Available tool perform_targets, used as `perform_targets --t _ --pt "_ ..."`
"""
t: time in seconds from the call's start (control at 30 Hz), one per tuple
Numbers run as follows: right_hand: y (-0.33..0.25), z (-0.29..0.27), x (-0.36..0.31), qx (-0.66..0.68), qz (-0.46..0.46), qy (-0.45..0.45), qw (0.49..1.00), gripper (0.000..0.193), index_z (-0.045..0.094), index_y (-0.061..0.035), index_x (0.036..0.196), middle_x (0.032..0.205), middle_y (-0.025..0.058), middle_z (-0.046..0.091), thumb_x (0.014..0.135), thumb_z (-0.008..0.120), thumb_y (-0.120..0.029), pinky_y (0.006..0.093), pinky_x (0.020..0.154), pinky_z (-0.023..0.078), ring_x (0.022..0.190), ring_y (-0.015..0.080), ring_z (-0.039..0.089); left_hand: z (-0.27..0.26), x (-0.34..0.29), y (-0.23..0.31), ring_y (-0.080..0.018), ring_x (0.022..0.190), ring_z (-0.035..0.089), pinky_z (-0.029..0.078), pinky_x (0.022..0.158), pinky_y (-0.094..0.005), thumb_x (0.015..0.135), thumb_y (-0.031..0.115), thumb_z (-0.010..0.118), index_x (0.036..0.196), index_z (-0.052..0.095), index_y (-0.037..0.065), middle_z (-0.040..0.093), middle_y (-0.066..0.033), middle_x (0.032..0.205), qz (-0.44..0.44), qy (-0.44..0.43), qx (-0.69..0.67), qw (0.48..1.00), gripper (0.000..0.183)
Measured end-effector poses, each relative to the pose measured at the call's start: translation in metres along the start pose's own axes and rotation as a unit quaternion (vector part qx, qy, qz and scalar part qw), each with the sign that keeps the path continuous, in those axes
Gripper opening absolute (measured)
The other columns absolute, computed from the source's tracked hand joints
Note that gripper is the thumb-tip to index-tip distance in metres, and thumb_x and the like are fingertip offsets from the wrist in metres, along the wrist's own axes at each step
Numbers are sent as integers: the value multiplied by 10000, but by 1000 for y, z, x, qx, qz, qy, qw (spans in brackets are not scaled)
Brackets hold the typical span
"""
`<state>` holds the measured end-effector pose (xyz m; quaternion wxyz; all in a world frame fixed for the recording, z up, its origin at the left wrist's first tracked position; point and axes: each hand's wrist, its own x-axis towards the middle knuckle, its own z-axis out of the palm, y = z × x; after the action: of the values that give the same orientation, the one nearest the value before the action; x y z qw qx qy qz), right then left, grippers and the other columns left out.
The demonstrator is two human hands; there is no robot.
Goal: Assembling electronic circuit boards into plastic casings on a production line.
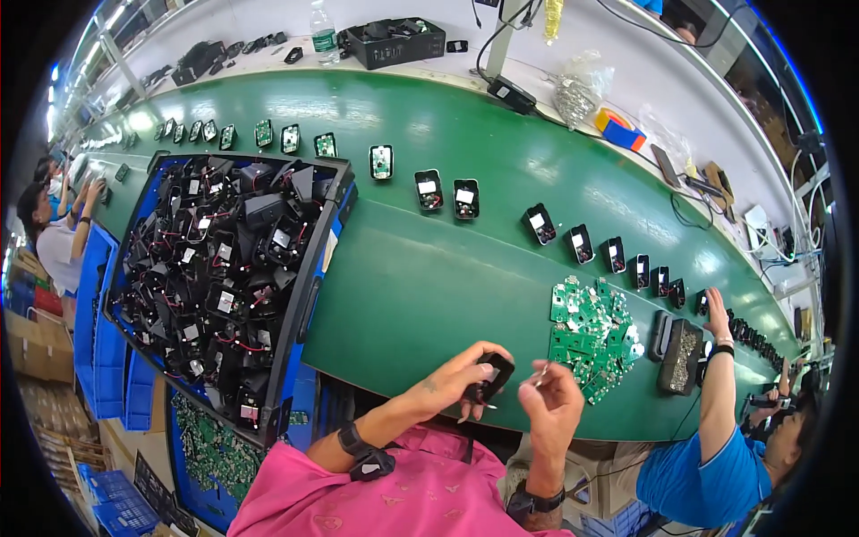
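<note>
Left hand (467, 370): fingers and thumb curled round one black case (501, 369), open side tilted up, held above the table's near edge, in front of the pink shirt (385, 492). Right hand (555, 407): just beside the case, apart from it, thumb and fingertips drawn close together; whether they pinch a small bright piece cannot be told. Green table (429, 304): one heap of green boards (586, 336), right of the hands; one dark tray (667, 371) of small parts, beyond the heap. Row of filled cases (540, 224), black, curving along the table; those toward the left show green boards, those toward the right white blocks. Large crate (310, 291), left, piled with black cases and red wires. Far shelf: one clear bottle (324, 40), one black box (394, 46). Right side: one co-worker (707, 479), blue shirt, a hand (718, 318) at the row.
</note>
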<state>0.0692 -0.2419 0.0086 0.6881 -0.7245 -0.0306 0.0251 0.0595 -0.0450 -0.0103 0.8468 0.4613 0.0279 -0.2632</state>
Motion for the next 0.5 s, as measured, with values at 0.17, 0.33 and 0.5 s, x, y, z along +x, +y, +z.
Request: perform_targets --t 0.17,0.33,0.5 --pt "-4 3 17 -291 -97 -99 947 501 663 -30 1224 886 68 616 747 815 -32 270 590 483 686 128 581 -12 -11 2 -207 660 680 565 502 -286 1037 303 431 1348 417 33 610 -131 938 35 -51 -92 994 412" --pt "-3 8 15 -278 -87 -102 951 549 635 -38 1298 903 51 628 770 766 34 229 574 464 699 95 566 -12 -1 4 -195 641 673 549 487 -274 1046 289 406 1369 429 8 624 -144 984 37 -25 -74 996 428" --pt "6 0 14 24 114 -21 993 263 622 59 1154 836 58 660 897 669 25 213 549 478 633 97 606 -3 4 1 -201 627 666 517 474 -251 1057 282 386 1346 454 41 631 -142 1117 31 -5 -108 994 382"
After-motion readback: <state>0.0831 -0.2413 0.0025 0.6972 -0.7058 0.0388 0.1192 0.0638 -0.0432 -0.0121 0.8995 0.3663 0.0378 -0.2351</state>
